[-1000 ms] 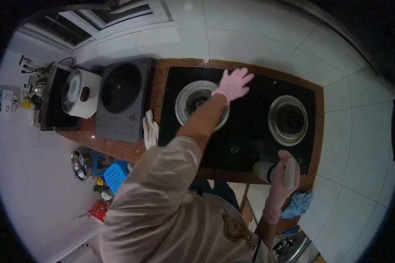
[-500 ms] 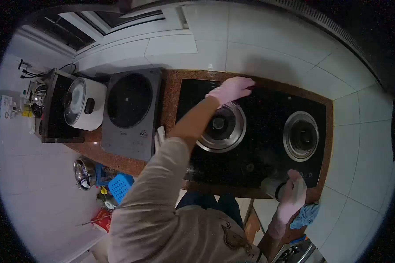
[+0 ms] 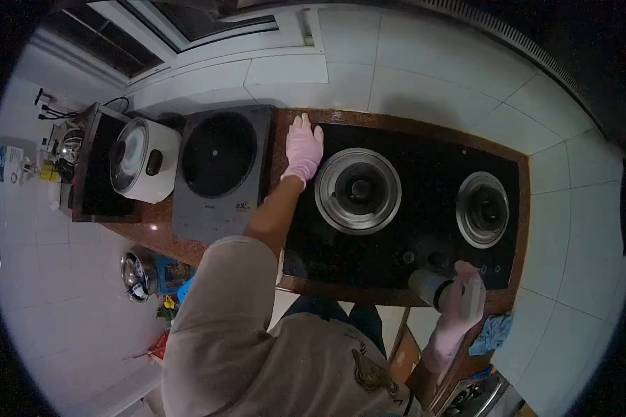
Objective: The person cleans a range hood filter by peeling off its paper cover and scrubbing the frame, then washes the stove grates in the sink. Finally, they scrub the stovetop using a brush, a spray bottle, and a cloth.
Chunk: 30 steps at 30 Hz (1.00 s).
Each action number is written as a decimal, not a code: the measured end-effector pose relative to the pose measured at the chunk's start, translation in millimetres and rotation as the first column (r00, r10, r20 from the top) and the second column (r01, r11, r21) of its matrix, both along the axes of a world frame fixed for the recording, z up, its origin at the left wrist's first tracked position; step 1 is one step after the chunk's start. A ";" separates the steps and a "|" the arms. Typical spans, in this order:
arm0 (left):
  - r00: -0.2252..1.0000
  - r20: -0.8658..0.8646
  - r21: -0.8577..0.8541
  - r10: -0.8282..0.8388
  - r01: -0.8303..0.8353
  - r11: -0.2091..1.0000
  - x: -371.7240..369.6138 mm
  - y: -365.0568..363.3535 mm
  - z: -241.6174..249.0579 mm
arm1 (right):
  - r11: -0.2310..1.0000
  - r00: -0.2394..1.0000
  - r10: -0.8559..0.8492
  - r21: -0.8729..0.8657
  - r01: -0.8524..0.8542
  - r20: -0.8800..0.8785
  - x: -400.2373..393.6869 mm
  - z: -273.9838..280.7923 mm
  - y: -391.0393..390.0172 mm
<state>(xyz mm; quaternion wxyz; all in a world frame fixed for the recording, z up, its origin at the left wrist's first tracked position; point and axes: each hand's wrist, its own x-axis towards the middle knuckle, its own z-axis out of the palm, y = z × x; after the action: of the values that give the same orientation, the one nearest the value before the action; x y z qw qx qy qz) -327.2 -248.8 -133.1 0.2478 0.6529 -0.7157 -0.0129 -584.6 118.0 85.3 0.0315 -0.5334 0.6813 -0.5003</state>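
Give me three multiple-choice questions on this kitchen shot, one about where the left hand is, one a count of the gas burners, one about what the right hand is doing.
1. Where does the left hand lie?
A. flat on the far left corner of the black stove top
B. on the rice cooker
C. in the blue basket

2. How many round gas burners does the stove top have?
A. one
B. two
C. four

3. What is the state of the right hand?
A. open and empty
B. closed around a pale bottle
C. flat on the wall tiles

Answers: 1 A, the gloved palm rests at that corner. 2 B, two steel rings show. 3 B, its fingers wrap the bottle by the front edge.
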 end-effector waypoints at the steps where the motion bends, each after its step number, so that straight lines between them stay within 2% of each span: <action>1: 1.000 -0.011 0.019 0.029 -0.029 0.999 -5.9 20.0 12.7 | 1.000 0.994 -0.015 0.010 0.014 0.109 0.5 -0.2 3.8; 2: 0.999 0.034 0.002 -0.039 0.039 0.999 -2.5 35.5 18.2 | 0.999 0.976 -0.030 0.022 0.026 0.217 1.3 -1.3 8.1; 3: 0.991 0.079 -0.010 -0.108 0.109 0.994 1.9 47.0 23.6 | 0.999 0.976 -0.033 0.017 0.030 0.217 -0.6 -4.2 14.6; 4: 0.920 0.144 0.127 -0.364 0.348 0.929 7.7 53.2 42.9 | 0.989 0.984 -0.057 0.143 0.033 0.169 -5.3 -8.9 22.5; 5: 0.829 0.133 0.142 -0.543 0.526 0.838 10.2 48.3 37.5 | 0.962 0.990 -0.079 0.268 0.045 0.117 -9.4 -12.3 28.7; 6: 0.702 0.120 0.155 -0.702 0.685 0.712 10.7 41.0 32.3 | 0.963 0.989 -0.090 0.265 0.056 0.117 -12.5 -14.8 32.3; 7: 0.726 0.050 0.112 -0.686 0.679 0.726 9.2 25.9 34.3 | 0.946 0.995 -0.090 0.314 0.075 0.032 -14.5 -17.1 38.7; 8: 0.788 0.079 0.056 -0.610 0.608 0.792 4.0 7.9 34.1 | 0.925 0.994 -0.089 0.366 0.104 -0.058 -16.4 -17.8 47.1; 9: 0.782 0.040 0.052 -0.622 0.620 0.782 -1.6 -11.6 37.6 | 0.916 0.990 -0.122 0.375 0.140 -0.071 -16.3 -19.4 55.0; 10: 0.748 -0.097 0.222 -0.657 0.660 0.718 -9.2 -23.2 48.8 | 0.945 0.975 -0.185 0.294 0.142 0.125 -14.6 -23.9 66.3; 11: 0.684 -0.137 0.230 -0.717 0.726 0.649 -13.7 -31.1 48.0 | 0.966 0.922 -0.223 0.201 0.164 0.318 -15.3 -32.6 77.9; 12: 0.589 -0.369 0.244 -0.719 0.808 0.536 -10.7 -55.4 11.0 | 0.980 0.833 -0.201 0.098 0.175 0.516 -31.7 -71.7 114.2; 13: 0.475 -0.576 0.236 -0.665 0.876 0.422 -18.9 -75.1 -25.1 | 0.972 0.827 -0.235 0.100 0.214 0.511 -36.8 -81.0 125.1; 14: 0.454 -0.575 0.236 -0.681 0.889 0.393 -39.0 -69.6 -9.4 | 0.977 0.772 -0.197 0.060 0.203 0.605 -39.8 -87.8 132.5; 15: 0.472 -0.323 0.304 -0.820 0.872 0.383 -57.8 -55.7 23.9 | 0.982 0.709 -0.144 0.012 0.188 0.690 -45.2 -91.5 136.9; 16: 0.440 -0.045 0.361 -0.897 0.844 0.396 -79.2 -47.6 44.0 | 0.979 0.706 -0.153 0.007 0.206 0.692 -53.9 -92.7 138.5; 18: 0.425 -0.033 0.408 -0.905 0.832 0.376 -135.7 -42.0 44.8 | 0.964 0.855 -0.266 0.148 0.223 0.446 -72.8 -90.0 137.9; 19: 0.421 -0.013 0.417 -0.907 0.827 0.378 -168.9 -33.0 47.7 | 0.961 0.848 -0.275 0.149 0.233 0.452 -80.4 -82.1 129.1; 20: 0.401 -0.030 0.352 -0.915 0.861 0.366 -201.5 -27.8 38.9 | 0.954 0.937 -0.287 0.148 0.261 0.198 -85.3 -69.8 113.6; 21: 0.409 -0.043 0.319 -0.912 0.870 0.375 -236.2 -20.3 36.7 | 0.947 0.957 -0.280 0.142 0.287 -0.071 -91.0 -62.1 104.5; 22: 0.417 -0.059 0.286 -0.907 0.878 0.384 -270.1 -10.5 34.5 | 0.945 0.955 -0.288 0.145 0.294 -0.066 -96.7 -61.0 108.6; 24: 0.411 -0.046 0.254 -0.910 0.886 0.387 -335.4 5.6 31.7 | 0.851 0.911 -0.355 0.331 0.408 -0.210 -112.1 -60.6 119.7; 25: 0.412 -0.050 0.247 -0.910 0.888 0.389 -366.0 15.1 35.3 | 0.759 0.881 -0.474 0.508 0.407 0.002 -117.5 -52.2 118.1; 28: 0.397 -0.042 0.187 -0.917 0.905 0.383 -456.0 27.9 22.7 | 0.756 0.838 -0.541 0.481 0.445 0.075 -136.5 -30.9 112.7; 30: 0.351 -0.140 0.162 -0.926 0.931 0.328 -508.2 34.8 21.9 | 0.760 0.804 -0.583 0.429 0.488 0.119 -153.0 -44.7 123.8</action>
<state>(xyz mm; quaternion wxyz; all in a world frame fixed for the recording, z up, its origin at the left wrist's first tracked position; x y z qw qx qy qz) -835.4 -214.0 -111.2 0.1325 0.1506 -0.9509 -0.2356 -737.6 241.8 40.6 0.0720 -0.2320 0.8796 -0.4091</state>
